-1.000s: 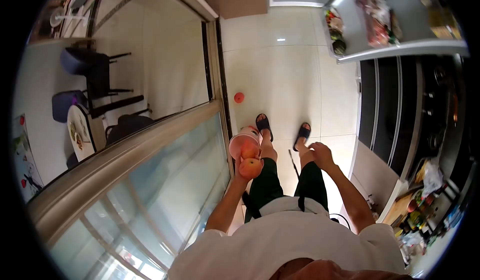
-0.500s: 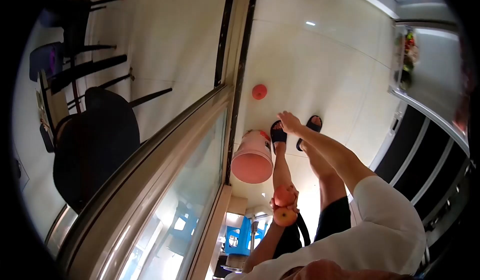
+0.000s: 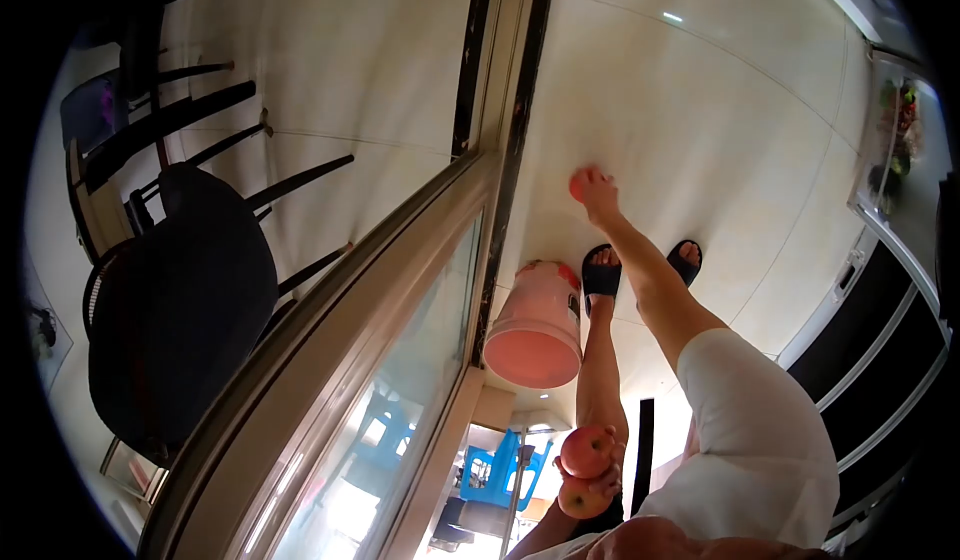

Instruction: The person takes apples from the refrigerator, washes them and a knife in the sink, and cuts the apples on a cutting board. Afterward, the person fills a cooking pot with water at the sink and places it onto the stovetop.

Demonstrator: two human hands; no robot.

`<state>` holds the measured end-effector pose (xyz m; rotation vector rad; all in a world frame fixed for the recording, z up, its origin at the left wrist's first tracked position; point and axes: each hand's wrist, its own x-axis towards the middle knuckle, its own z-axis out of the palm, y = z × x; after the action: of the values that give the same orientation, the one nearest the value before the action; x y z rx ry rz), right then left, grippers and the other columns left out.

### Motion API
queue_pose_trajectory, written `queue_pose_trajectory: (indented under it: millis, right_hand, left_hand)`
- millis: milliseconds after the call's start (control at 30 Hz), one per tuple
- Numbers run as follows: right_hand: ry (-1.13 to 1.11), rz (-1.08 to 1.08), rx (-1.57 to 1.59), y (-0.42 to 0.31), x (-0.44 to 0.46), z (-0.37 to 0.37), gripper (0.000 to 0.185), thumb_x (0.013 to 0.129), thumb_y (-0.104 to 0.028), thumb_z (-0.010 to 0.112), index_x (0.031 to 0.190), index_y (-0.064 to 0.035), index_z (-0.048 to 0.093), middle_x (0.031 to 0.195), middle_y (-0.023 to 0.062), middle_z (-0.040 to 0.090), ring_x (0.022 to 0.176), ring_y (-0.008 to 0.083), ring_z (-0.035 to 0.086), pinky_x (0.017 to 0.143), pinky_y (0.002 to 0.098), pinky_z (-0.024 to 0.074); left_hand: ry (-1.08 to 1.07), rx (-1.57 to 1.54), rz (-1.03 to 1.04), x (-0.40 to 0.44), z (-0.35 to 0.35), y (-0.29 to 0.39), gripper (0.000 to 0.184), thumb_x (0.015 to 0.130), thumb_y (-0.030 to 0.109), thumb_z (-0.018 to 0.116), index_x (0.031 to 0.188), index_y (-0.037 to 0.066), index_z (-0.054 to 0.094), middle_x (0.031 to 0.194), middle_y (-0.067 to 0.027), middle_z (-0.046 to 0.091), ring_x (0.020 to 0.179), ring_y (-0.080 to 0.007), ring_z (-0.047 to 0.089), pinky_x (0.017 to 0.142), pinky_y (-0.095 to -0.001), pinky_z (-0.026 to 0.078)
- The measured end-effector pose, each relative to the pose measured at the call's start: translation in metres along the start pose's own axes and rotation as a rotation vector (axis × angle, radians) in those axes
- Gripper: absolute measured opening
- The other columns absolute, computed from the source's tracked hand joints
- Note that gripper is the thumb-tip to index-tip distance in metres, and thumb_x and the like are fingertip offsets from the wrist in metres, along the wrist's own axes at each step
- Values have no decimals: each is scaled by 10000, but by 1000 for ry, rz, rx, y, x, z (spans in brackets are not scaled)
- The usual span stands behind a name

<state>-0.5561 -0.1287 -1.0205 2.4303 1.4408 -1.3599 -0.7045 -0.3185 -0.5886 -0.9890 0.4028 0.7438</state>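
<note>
My left hand (image 3: 611, 478) is low in the view, in front of my body, with its fingers wrapped around two apples. The upper red apple (image 3: 586, 451) and the yellowish-red lower apple (image 3: 582, 500) are pressed together in that hand. Stretched forward past my feet, my right hand (image 3: 601, 198) is closed over a red apple (image 3: 577, 185) on the tiled floor. Its fingers hide part of the fruit. A pink bucket (image 3: 535, 315) lies beside my foot on the left, its round end towards me.
A sliding glass door frame (image 3: 345, 305) runs along the left, with dark chairs (image 3: 190, 310) behind it. An open fridge drawer (image 3: 880, 190) holding food stands at the right. A blue plastic stool (image 3: 490, 468) is at the bottom. My feet wear black sandals (image 3: 601, 272).
My right hand has reached forward and closed over the apple on the floor. My left hand still holds two apples, now turned. The whole view has shifted slightly.
</note>
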Motion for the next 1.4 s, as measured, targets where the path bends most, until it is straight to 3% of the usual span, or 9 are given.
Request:
queue_pose_trajectory:
  millis: [167, 233, 267, 500, 700, 933, 1133, 1233, 1400]
  right_hand:
    - [-37, -20, 486, 175, -96, 17, 690, 664, -228, 778, 1247, -72, 442, 1118, 184, 542, 1002, 354, 570, 760, 507, 513]
    - [-312, 360, 1165, 193, -183, -56, 684, 750, -276, 751, 1299, -102, 383, 1150, 125, 527, 982, 232, 577, 653, 421, 566]
    - [-661, 460, 1436, 213, -222, -96, 709, 782, -262, 733, 1351, -135, 330, 1245, 124, 480, 1055, 250, 560, 717, 458, 565]
    - [-562, 294, 2259, 181, -475, -326, 616, 828, -413, 652, 1323, -176, 373, 1272, 137, 474, 1207, 383, 451, 966, 635, 364]
    - [-324, -359, 2291, 102, -525, -473, 573, 857, -392, 604, 1322, -155, 369, 1218, 147, 507, 1133, 404, 506, 955, 619, 383]
    - [175, -332, 2205, 165, -651, -493, 851, 738, -426, 687, 1434, -259, 227, 1192, 143, 527, 1093, 374, 537, 917, 610, 424]
    - [760, -236, 1917, 225, -775, -639, 392, 903, -383, 500, 1080, -34, 515, 861, 147, 586, 709, 258, 592, 591, 389, 525]
    - [1038, -37, 1593, 254, -805, -689, 671, 872, -252, 550, 1426, -145, 188, 1029, 161, 546, 874, 243, 588, 677, 375, 532]
    - [1099, 126, 1373, 284, -799, -734, 878, 757, -235, 714, 1445, -139, 178, 1253, 134, 474, 1053, 260, 558, 790, 405, 530]
  left_hand:
    - [146, 55, -40, -4, -3, 9, 902, 682, 505, 747, 1384, 174, 287, 1267, -95, 444, 653, -171, 559, 668, -374, 475]
    - [224, 87, -74, -4, -3, 10, 911, 672, 489, 762, 1383, 177, 285, 1247, -83, 439, 673, -177, 560, 691, -380, 484]
    - [197, 98, -102, -1, -5, 10, 880, 692, 493, 739, 1377, 164, 296, 1247, -88, 435, 706, -181, 561, 717, -386, 485]
    - [411, 428, -85, -10, -9, -3, 827, 707, 515, 692, 1296, 20, 389, 1120, -124, 507, 900, -207, 560, 880, -348, 457]
    - [160, 602, -268, -10, 73, -61, 770, 760, 523, 638, 1313, 51, 384, 1215, -141, 503, 965, -254, 573, 896, -396, 447]
    - [201, 819, -330, 5, 213, -153, 647, 794, 467, 616, 1282, 81, 439, 1230, -137, 505, 822, -215, 589, 831, -384, 468]
    - [223, 728, -339, 1, 273, -170, 745, 660, 516, 722, 1219, 75, 503, 1139, -86, 579, 848, -197, 594, 765, -344, 504]
    - [131, 803, -310, -5, 296, -190, 728, 670, 515, 713, 1194, 54, 507, 1107, -86, 582, 835, -200, 592, 752, -333, 510]
    - [-35, 889, -214, 0, 321, -213, 775, 662, 539, 703, 1197, 22, 486, 1050, -86, 584, 807, -211, 585, 720, -315, 518]
